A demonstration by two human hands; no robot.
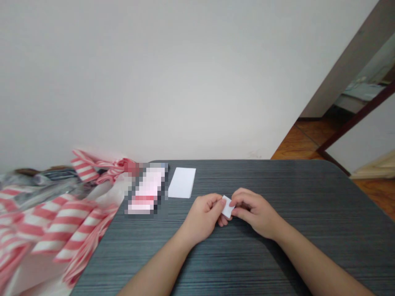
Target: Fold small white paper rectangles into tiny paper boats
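Observation:
A small folded white paper (pixel 227 206) is pinched between both of my hands just above the dark grey table (pixel 308 213). My left hand (pixel 205 218) grips its left side with curled fingers. My right hand (pixel 253 211) holds its right side, fingers closed round it. Both forearms rest on the table near its front edge.
A flat white sheet of paper (pixel 182 182) lies on the table behind my hands. Beside it sits a blurred pink and white object (pixel 147 190). Red-and-white striped plastic bags (pixel 61 222) pile up off the table's left edge. A wall stands behind, a wooden floor at right.

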